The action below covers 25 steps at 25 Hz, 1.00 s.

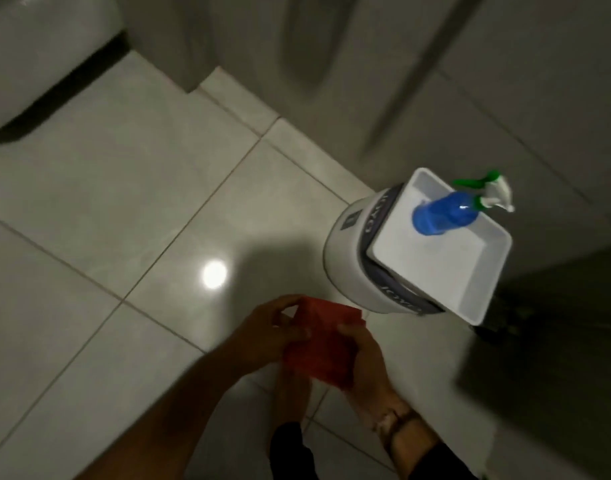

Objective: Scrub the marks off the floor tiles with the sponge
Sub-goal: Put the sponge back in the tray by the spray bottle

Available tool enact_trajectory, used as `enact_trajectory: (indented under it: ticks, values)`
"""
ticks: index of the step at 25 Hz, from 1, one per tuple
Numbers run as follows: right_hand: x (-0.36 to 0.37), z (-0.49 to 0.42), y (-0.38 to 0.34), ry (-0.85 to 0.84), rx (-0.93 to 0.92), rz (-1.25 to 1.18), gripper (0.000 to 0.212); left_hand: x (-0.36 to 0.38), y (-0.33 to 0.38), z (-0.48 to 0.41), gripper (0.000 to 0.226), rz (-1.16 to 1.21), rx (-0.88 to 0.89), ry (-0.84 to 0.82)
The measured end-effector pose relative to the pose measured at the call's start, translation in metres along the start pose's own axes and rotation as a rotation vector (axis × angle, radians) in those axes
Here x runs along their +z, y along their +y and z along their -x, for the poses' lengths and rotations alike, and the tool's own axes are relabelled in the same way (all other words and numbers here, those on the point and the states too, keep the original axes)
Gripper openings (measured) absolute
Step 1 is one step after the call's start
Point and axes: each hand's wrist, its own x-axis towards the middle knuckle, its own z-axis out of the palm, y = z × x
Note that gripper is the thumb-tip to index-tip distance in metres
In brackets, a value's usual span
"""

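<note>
Landmark: white bucket (349, 258), standing on the floor tiles (124, 202) against the wall.
Sponge: red sponge (319, 344), held in the air just in front of the bucket, not touching the floor.
Left hand (273, 327): fingers curled over the sponge's left and upper edge, thumb pressed on its face.
Right hand (363, 358): closed on the sponge's right edge, thumb on top, fingers under.
Tray: white tray (435, 251) rests across the bucket's top, overhanging on the wall side.
Bottle: blue spray bottle (442, 213) lies in the tray, trigger head toward the wall.
Marks: none can be made out on the tiles near the bucket; the picture is dim and blurred.
Handling, judged: the sponge looks soft and light, bending between the hands; it probably compresses easily and may turn slippery once wet.
Hold, judged: one palm flat across the back, fingers wrapped on the long edges, should give firm scrubbing pressure.
Floor, judged: glossy tiles, likely slick when sprayed.
</note>
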Motion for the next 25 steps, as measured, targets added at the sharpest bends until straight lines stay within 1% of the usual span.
enact_trajectory:
  ticks: [2,3,5,8,10,13,16,17,18,20,21,23,25]
  values:
    - [-0.039,0.013,-0.054,0.013,-0.066,-0.051,0.043,0.049,0.052,-0.009,0.063,-0.057,0.044,-0.048]
    - [-0.054,0.012,-0.077,0.039,-0.115,-0.059,0.039,0.071,0.074,-0.016,0.064,-0.096,0.089,-0.03]
    - [-0.079,-0.004,-0.122,0.121,-0.238,-0.052,0.039,0.111,0.114,-0.041,0.066,-0.211,0.198,0.025]
    - [-0.11,-0.054,-0.18,0.254,-0.34,0.095,0.038,0.163,0.157,-0.093,0.066,-0.421,0.29,0.08]
    - [-0.126,-0.092,-0.201,0.298,-0.314,0.219,0.043,0.189,0.173,-0.13,0.057,-0.602,0.27,0.137]
    - [-0.13,-0.134,-0.207,0.354,-0.275,0.38,0.051,0.204,0.174,-0.174,0.047,-0.852,0.172,0.23]
    - [-0.131,-0.159,-0.204,0.396,-0.264,0.608,0.05,0.207,0.163,-0.198,0.047,-1.022,0.105,0.297]
    - [-0.134,-0.163,-0.203,0.433,-0.269,0.671,0.052,0.209,0.159,-0.201,0.048,-1.076,0.122,0.333]
    - [-0.138,-0.167,-0.202,0.468,-0.269,0.709,0.058,0.211,0.155,-0.203,0.047,-1.122,0.161,0.371]
    - [-0.144,-0.169,-0.198,0.525,-0.26,0.736,0.078,0.219,0.15,-0.201,0.046,-1.191,0.251,0.423]
    - [-0.144,-0.168,-0.197,0.546,-0.258,0.74,0.084,0.223,0.15,-0.2,0.049,-1.223,0.28,0.433]
    - [-0.141,-0.16,-0.197,0.572,-0.289,0.767,0.085,0.228,0.153,-0.193,0.059,-1.264,0.291,0.421]
    - [-0.131,-0.141,-0.195,0.588,-0.379,0.782,0.074,0.229,0.153,-0.175,0.058,-1.285,0.329,0.4]
